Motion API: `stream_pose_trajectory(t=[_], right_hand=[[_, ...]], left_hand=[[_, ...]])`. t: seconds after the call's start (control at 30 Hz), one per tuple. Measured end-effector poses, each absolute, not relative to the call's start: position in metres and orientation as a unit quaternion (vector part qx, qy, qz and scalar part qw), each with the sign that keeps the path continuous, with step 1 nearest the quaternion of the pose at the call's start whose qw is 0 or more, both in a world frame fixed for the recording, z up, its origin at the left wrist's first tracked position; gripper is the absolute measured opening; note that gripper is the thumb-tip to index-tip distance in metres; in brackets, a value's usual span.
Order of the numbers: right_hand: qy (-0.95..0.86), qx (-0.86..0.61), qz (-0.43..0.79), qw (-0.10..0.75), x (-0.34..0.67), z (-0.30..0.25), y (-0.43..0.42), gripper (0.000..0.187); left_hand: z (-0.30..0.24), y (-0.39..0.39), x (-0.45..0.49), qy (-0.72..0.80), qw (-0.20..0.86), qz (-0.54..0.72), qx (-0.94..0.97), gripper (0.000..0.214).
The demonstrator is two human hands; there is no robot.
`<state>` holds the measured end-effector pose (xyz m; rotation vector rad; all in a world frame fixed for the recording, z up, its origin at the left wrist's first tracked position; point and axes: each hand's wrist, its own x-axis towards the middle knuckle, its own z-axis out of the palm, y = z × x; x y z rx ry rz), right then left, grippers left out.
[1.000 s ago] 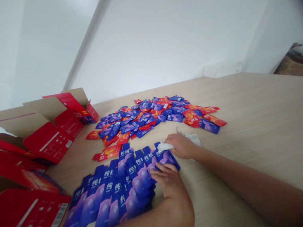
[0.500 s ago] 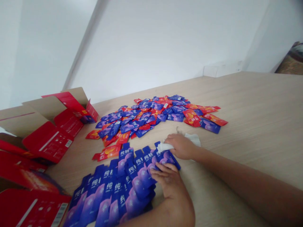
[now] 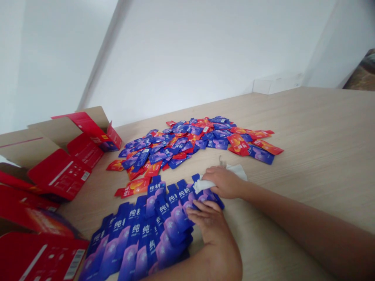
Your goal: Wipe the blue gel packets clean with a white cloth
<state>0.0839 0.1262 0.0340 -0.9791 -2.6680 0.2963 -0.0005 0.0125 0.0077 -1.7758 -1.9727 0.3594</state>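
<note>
A fanned row of blue sachets (image 3: 146, 230) lies on the wooden table (image 3: 307, 148) in front of me. My left hand (image 3: 212, 226) rests on the right end of that row, fingers pressed flat on the sachets. My right hand (image 3: 224, 181) is closed on a crumpled white tissue (image 3: 202, 183) and presses it against the top sachet at the row's right end. More of the tissue shows behind the hand (image 3: 238, 169).
A loose pile of blue and red sachets (image 3: 193, 140) lies further back. One red sachet (image 3: 133, 187) sits apart near the row. Opened red cardboard boxes (image 3: 58, 164) crowd the left side. A white wall stands behind the table.
</note>
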Motion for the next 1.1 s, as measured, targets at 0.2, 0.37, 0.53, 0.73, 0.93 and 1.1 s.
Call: stream_pose_trajectory(t=[0.2, 0.37, 0.53, 0.73, 0.93, 1.1], right_hand=[[-0.903, -0.372, 0.085, 0.197, 0.091, 0.036, 0.13, 0.027], [-0.927, -0.292, 0.11, 0.206, 0.082, 0.042, 0.118, 0.029], [-0.929, -0.329, 0.095, 0.14, 0.083, 0.036, 0.124, 0.026], [-0.905, -0.371, 0.075, 0.191, 0.089, 0.04, 0.126, 0.029], [-0.941, -0.27, 0.116, 0.168, 0.079, 0.045, 0.112, 0.024], [-0.923, -0.35, 0.094, 0.129, 0.084, 0.037, 0.124, 0.027]], left_hand=[[0.011, 0.011, 0.0, -0.726, 0.215, 0.114, -0.643, 0.042], [0.008, 0.012, -0.001, -0.727, 0.209, 0.11, -0.644, 0.041], [0.006, 0.012, -0.001, -0.714, 0.239, 0.147, -0.641, 0.042], [0.005, 0.01, -0.001, -0.687, 0.299, 0.197, -0.632, 0.041], [0.0, 0.013, -0.001, -0.697, 0.27, 0.195, -0.635, 0.04], [0.006, 0.011, -0.001, -0.693, 0.274, 0.184, -0.64, 0.041]])
